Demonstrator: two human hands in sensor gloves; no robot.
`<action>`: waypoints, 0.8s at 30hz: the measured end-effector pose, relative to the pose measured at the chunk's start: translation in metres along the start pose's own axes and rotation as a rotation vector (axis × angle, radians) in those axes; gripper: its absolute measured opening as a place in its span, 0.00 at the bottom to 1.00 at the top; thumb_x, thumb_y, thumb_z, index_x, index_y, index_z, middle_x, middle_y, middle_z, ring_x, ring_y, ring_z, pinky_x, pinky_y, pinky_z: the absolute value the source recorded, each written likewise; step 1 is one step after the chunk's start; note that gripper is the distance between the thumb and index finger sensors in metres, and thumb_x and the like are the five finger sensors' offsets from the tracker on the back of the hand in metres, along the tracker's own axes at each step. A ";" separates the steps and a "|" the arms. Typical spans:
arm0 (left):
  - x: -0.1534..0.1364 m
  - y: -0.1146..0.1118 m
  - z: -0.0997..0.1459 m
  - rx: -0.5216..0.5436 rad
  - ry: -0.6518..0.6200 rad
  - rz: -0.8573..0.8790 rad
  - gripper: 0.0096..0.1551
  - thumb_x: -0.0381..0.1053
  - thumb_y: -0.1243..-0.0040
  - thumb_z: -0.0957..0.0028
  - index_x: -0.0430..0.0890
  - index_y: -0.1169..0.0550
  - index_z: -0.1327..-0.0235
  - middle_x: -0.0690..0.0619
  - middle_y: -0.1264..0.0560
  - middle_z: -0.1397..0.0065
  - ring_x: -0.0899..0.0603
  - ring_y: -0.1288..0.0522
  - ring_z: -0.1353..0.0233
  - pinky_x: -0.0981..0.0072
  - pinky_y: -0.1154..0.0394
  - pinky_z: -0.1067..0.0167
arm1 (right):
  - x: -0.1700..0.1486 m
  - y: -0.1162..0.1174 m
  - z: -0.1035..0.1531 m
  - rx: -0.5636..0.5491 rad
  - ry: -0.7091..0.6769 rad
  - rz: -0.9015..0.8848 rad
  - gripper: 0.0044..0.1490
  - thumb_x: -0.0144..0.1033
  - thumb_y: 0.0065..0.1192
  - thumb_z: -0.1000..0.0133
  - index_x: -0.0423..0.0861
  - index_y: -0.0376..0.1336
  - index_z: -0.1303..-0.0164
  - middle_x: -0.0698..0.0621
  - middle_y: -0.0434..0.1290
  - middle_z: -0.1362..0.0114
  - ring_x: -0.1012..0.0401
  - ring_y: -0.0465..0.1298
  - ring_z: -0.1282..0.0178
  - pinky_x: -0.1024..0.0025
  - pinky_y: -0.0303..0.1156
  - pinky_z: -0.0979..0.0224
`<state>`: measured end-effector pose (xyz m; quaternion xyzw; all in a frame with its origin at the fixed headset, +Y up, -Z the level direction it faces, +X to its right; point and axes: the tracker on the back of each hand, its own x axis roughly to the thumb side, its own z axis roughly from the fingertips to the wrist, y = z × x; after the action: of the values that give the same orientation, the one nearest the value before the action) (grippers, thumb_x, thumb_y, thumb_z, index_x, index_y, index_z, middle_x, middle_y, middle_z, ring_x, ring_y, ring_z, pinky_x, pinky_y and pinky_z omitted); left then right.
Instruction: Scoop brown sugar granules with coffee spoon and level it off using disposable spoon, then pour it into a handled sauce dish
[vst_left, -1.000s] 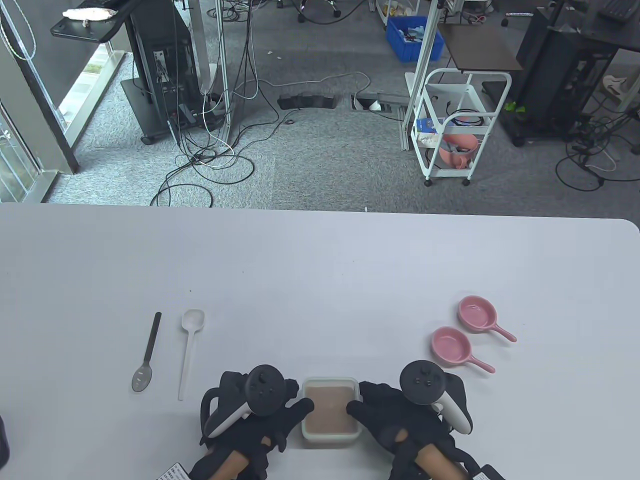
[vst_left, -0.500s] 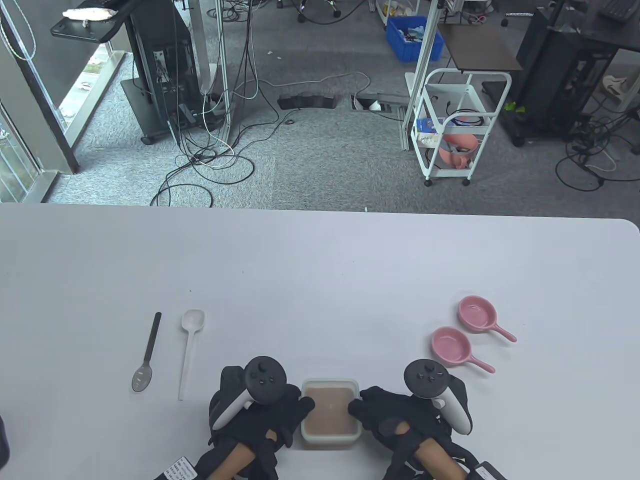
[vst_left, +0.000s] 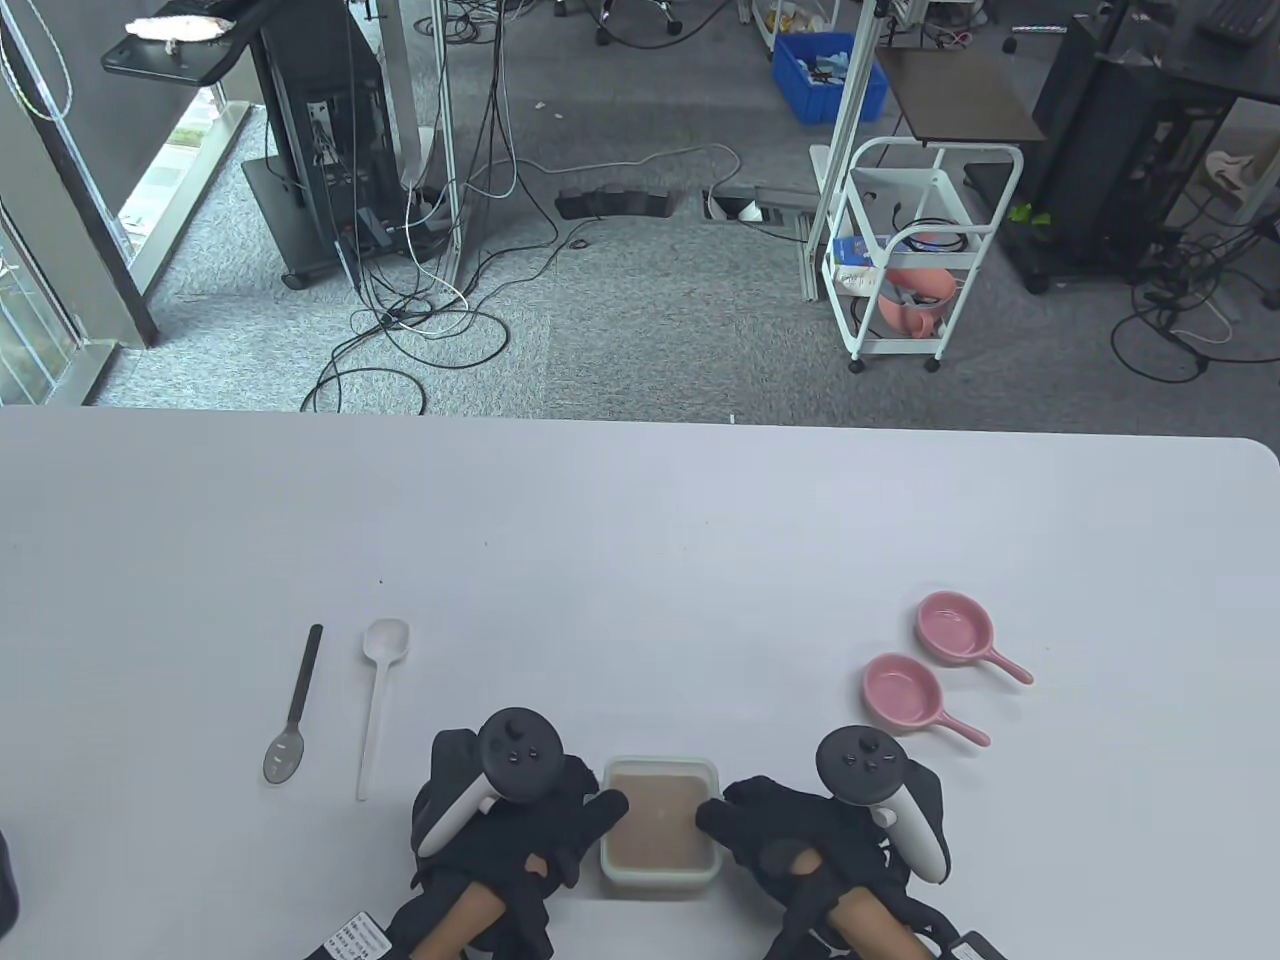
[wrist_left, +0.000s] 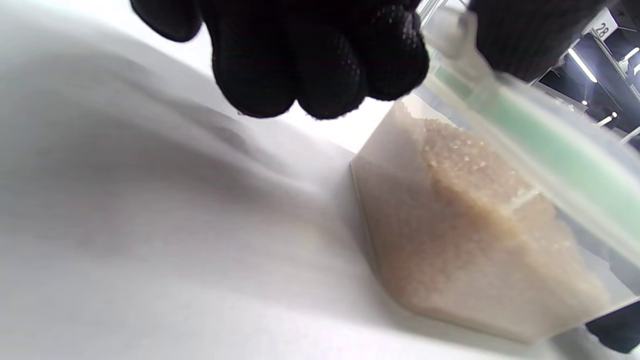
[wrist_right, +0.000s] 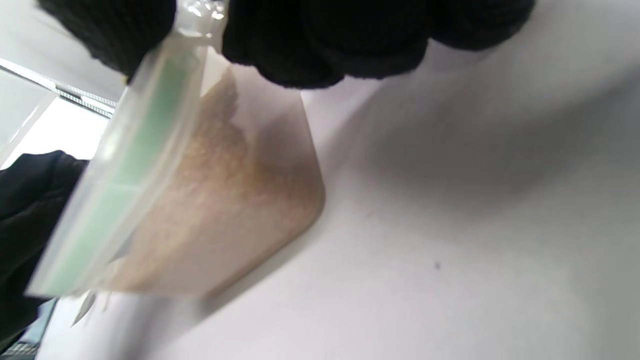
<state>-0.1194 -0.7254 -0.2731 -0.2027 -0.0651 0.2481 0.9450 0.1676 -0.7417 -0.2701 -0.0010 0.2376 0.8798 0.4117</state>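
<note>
floor: grey carpet (vst_left: 640, 330) — cables | white cart (vst_left: 915, 250) | blue bin (vst_left: 825, 75)

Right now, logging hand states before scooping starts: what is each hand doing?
Left hand: grips the sugar container at its left rim.
Right hand: grips the container's right rim.

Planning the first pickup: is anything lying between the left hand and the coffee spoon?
Only the disposable spoon: it lies between the left hand and the coffee spoon. It is flat on the table, so reaching over it looks easy.
</note>
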 end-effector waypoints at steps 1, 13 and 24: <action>0.001 0.000 0.001 0.009 -0.004 -0.008 0.34 0.73 0.49 0.49 0.55 0.26 0.38 0.57 0.25 0.34 0.41 0.25 0.29 0.37 0.41 0.23 | 0.001 -0.001 0.001 -0.014 -0.006 0.022 0.35 0.59 0.66 0.46 0.43 0.69 0.42 0.48 0.76 0.45 0.56 0.78 0.58 0.49 0.71 0.44; 0.008 0.009 0.014 0.062 -0.221 -0.076 0.58 0.80 0.44 0.55 0.55 0.45 0.16 0.56 0.46 0.13 0.37 0.46 0.11 0.36 0.53 0.19 | 0.003 -0.010 0.008 -0.060 -0.036 0.068 0.32 0.57 0.67 0.46 0.44 0.70 0.43 0.47 0.77 0.45 0.56 0.79 0.59 0.49 0.71 0.44; 0.025 -0.009 0.008 -0.064 -0.348 -0.247 0.74 0.83 0.36 0.67 0.55 0.56 0.16 0.53 0.57 0.10 0.38 0.55 0.08 0.38 0.58 0.17 | 0.007 -0.043 0.015 -0.013 -0.186 0.233 0.53 0.64 0.68 0.48 0.44 0.55 0.20 0.42 0.58 0.19 0.42 0.62 0.23 0.39 0.49 0.21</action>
<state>-0.0959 -0.7173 -0.2613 -0.1771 -0.2593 0.1595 0.9359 0.1972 -0.7070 -0.2756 0.1054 0.1914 0.9194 0.3271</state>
